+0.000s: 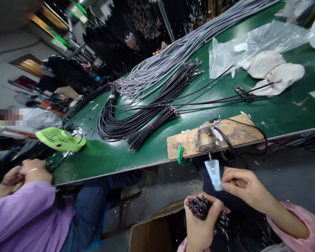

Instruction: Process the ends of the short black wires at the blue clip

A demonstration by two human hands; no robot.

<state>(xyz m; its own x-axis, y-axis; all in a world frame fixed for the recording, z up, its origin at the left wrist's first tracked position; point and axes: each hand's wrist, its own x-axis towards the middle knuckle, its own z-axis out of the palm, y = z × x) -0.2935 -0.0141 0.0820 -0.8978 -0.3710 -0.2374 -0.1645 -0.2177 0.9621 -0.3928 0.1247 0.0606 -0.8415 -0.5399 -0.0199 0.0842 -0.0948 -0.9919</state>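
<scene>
My left hand (201, 224) is closed round a bundle of thin black cables (199, 206) whose stripped ends, red and white, point up and to the left. My right hand (241, 185) is just right of it, fingers pinched on a pale blue plastic piece (214, 173) with a metal tip at its top. Both hands hover below the table edge, under a wooden board (241, 133) clamped to the green table (115, 157). On the board sits a grimy metal fixture (206, 139) with a black lead.
Black cable bundles (136, 122) and grey cables (173, 56) lie across the table. A plastic bag (252, 42), white gloves (275, 71) and pliers (240, 90) are at the right. A person in purple (28, 210) sits left by a green fan (60, 139). A cardboard box (152, 232) stands below.
</scene>
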